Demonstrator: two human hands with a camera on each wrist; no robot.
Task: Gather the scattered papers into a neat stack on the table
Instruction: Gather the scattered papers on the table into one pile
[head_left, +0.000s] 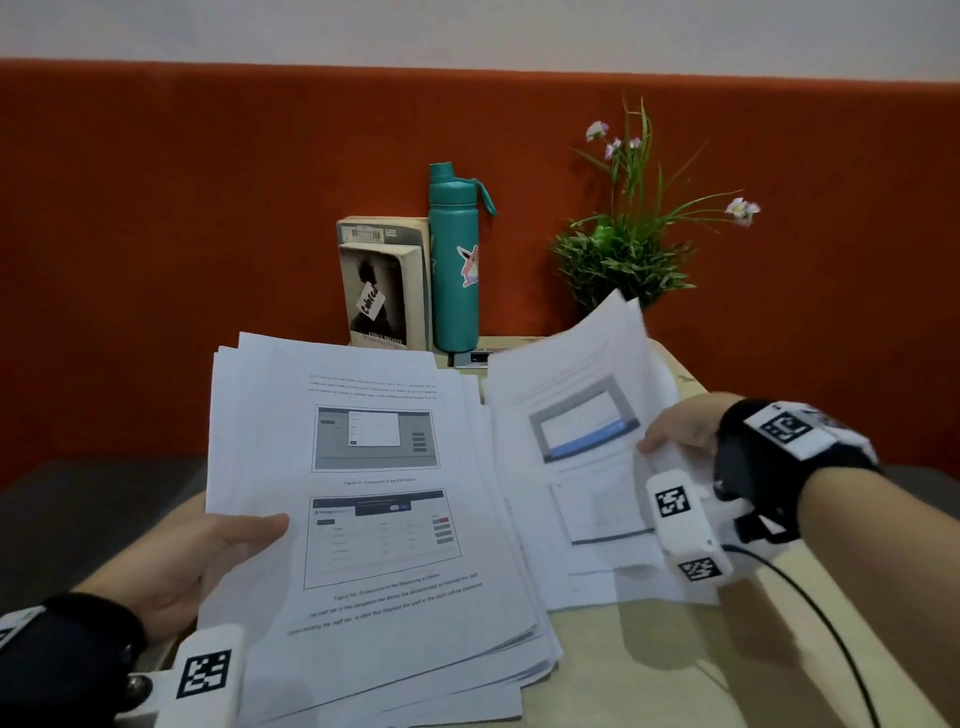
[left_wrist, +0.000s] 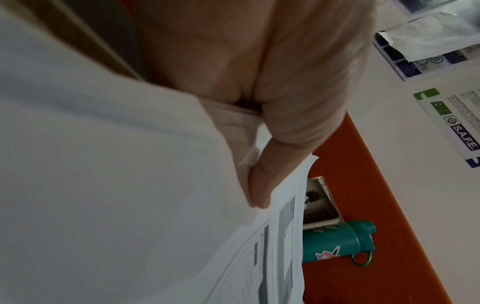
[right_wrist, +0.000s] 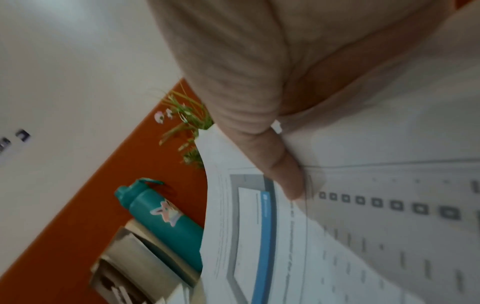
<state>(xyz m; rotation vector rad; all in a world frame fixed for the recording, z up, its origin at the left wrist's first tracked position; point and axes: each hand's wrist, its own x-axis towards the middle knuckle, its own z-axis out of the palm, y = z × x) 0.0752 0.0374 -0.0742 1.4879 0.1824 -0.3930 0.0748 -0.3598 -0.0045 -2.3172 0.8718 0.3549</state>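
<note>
A thick, fanned pile of printed papers (head_left: 374, 509) sits on the left half of the table, its top page showing two screenshots. My left hand (head_left: 208, 556) grips the pile's left edge, thumb (left_wrist: 262, 185) on top of the pages. A thinner bundle of papers (head_left: 576, 457) on the right is lifted and curled at its far end. My right hand (head_left: 680, 431) pinches that bundle's right edge, with the thumb (right_wrist: 283, 176) pressed on the top sheet (right_wrist: 259, 226). The fingers under both bundles are hidden.
Two books (head_left: 384, 286) and a teal bottle (head_left: 454, 260) lean against the orange backrest (head_left: 156, 234) at the back. A potted plant (head_left: 623, 249) stands at the back right. Bare wooden table (head_left: 649, 665) shows at the front right, crossed by a black cable (head_left: 810, 597).
</note>
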